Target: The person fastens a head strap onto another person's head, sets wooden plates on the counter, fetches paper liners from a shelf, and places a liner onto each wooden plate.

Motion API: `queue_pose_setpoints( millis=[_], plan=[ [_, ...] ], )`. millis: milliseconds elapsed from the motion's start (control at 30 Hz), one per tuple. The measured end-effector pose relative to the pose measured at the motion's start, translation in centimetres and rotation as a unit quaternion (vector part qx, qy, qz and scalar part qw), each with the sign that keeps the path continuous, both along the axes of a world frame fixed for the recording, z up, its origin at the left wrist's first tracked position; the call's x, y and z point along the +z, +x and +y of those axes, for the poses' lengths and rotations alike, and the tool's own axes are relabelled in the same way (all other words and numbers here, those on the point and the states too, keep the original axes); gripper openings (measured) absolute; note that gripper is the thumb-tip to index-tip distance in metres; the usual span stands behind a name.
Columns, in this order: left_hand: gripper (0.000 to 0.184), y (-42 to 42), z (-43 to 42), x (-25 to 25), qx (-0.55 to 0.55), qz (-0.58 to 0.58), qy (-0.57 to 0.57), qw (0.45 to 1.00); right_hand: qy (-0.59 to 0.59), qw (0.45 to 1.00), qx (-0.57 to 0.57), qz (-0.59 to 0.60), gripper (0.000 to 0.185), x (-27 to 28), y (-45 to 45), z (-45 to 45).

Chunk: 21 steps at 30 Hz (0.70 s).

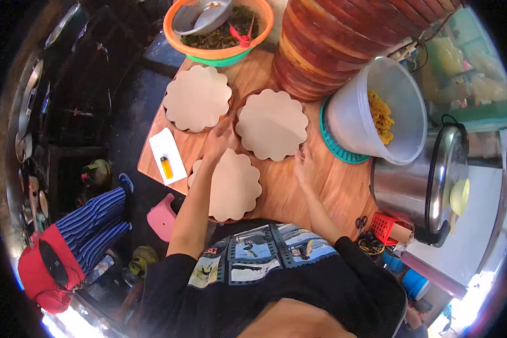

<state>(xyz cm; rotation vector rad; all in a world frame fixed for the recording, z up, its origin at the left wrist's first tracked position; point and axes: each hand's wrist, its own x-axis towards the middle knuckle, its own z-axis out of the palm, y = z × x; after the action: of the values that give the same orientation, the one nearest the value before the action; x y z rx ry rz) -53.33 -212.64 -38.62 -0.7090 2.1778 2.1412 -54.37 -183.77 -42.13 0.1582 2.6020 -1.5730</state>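
Note:
Three cream scalloped-edge sheets lie on round brown bases on the wooden table: a back-left sheet [197, 98], a middle sheet [271, 125] and a front sheet [235, 186]. My left hand [221, 139] is between the three, its fingers stretched toward the left edge of the middle sheet. Just off that sheet's lower right edge, my right hand [304, 167] has its fingers apart and holds nothing. I cannot tell whether either hand touches the middle base. The brown bases show only as thin rims under the sheets.
A tall stack of brown round trays [327, 50] stands at the back. To its right, a translucent bucket [349, 107] with yellow-brown food tilts over a green colander [343, 152]. A yellow lighter [166, 168] lies on white paper at left. An orange basket [172, 25] sits behind; a steel pot [403, 188] stands right.

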Motion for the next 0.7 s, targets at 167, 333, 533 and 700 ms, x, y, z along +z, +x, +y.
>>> queue_pose_setpoints(
  millis=[167,333,533,700],
  plan=[
    [0.023,11.1,-4.6,2.9,0.212,0.037,-0.198,0.956,0.024,0.998,0.035,-0.048,0.039,-1.6,5.8,1.2],
    [0.015,23.8,-10.1,-8.2,0.377,-0.086,-0.262,0.884,-0.092,0.978,0.135,-0.127,0.037,-1.8,11.1,-1.8],
    [0.022,21.9,-11.2,-7.3,0.476,-0.147,0.072,0.864,-0.064,0.978,0.177,-0.086,0.046,-2.5,12.9,-4.1],
    [0.011,20.6,-12.0,-8.3,0.475,-0.096,0.109,0.868,-0.042,0.978,0.203,-0.039,0.052,-3.7,12.8,-3.6]
  ],
)
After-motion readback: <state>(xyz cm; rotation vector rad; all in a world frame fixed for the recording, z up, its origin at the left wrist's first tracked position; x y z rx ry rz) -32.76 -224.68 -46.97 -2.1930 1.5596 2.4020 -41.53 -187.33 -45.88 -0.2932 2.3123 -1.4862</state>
